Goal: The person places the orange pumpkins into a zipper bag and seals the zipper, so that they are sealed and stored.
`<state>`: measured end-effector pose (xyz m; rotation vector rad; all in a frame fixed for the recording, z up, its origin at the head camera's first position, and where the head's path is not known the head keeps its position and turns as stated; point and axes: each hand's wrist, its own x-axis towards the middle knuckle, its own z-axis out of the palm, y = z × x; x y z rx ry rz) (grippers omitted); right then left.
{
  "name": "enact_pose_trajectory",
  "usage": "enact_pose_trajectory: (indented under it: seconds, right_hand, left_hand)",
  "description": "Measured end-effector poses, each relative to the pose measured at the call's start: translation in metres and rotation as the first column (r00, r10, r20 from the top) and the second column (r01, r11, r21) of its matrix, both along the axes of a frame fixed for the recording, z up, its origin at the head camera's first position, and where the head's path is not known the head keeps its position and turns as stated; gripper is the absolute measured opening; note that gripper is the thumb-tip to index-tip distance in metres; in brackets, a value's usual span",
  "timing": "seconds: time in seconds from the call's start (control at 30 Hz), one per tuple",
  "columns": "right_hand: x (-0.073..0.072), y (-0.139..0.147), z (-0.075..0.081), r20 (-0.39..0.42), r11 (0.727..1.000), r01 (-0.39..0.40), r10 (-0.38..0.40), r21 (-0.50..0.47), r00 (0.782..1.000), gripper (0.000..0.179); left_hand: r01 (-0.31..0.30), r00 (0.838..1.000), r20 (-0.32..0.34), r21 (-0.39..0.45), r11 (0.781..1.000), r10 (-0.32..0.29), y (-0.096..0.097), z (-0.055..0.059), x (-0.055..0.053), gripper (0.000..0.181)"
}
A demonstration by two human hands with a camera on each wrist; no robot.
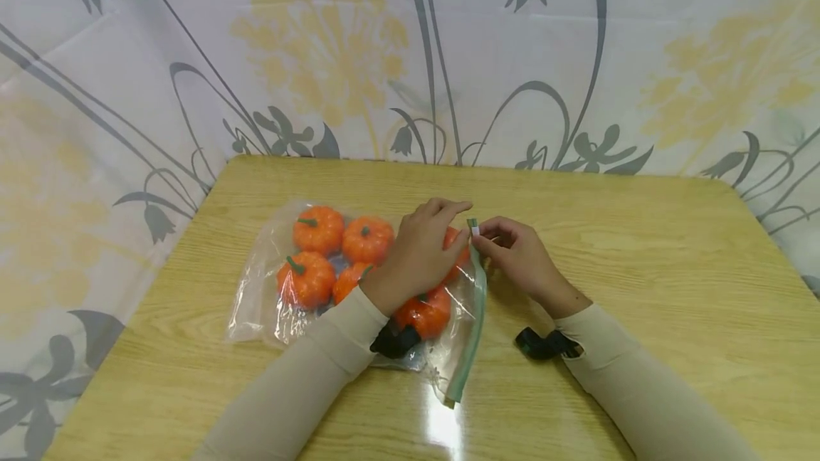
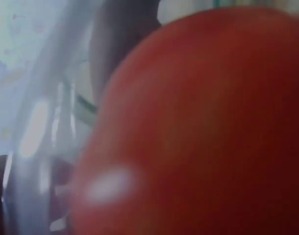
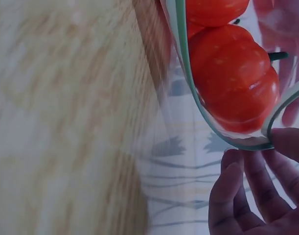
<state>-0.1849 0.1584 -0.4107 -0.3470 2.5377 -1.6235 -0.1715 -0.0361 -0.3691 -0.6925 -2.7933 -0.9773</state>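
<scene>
A clear zip bag (image 1: 256, 311) lies on the table with several orange toy pumpkins (image 1: 306, 279) with green stems inside. Its green zip strip (image 1: 477, 311) runs down the right side. My right hand (image 1: 522, 262) pinches the top end of this strip, beside a small white slider (image 1: 475, 230). In the right wrist view the bag's mouth gapes, and a pumpkin (image 3: 235, 78) sits just behind the strip. Over the bag's upper right part lies my left hand (image 1: 419, 251), thumb and fingers spread apart near the slider. One pumpkin (image 2: 188, 122) fills most of the left wrist view.
The bag rests on a light wood table (image 1: 640, 255). Behind the table hangs a white cloth (image 1: 461, 55) with grey and yellow flowers. Black straps with small cameras (image 1: 541, 343) sit at both wrists.
</scene>
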Motion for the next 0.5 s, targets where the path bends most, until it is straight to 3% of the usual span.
enact_pose_trajectory:
  seconds: [0.23, 0.5]
  right_hand:
    - [0.004, 0.0, 0.004, -0.054, 1.0, 0.001, -0.003, -0.032, 0.999, 0.025]
    - [0.007, -0.004, 0.0, -0.113, 0.999, -0.014, 0.009, -0.046, 0.994, 0.02]
  left_hand:
    - [0.005, 0.995, 0.096, 0.003, 1.0, -0.006, 0.004, -0.01, -0.003, 0.043]
    - [-0.006, 0.999, 0.038, 0.031, 1.0, 0.005, 0.003, -0.021, -0.004, 0.033]
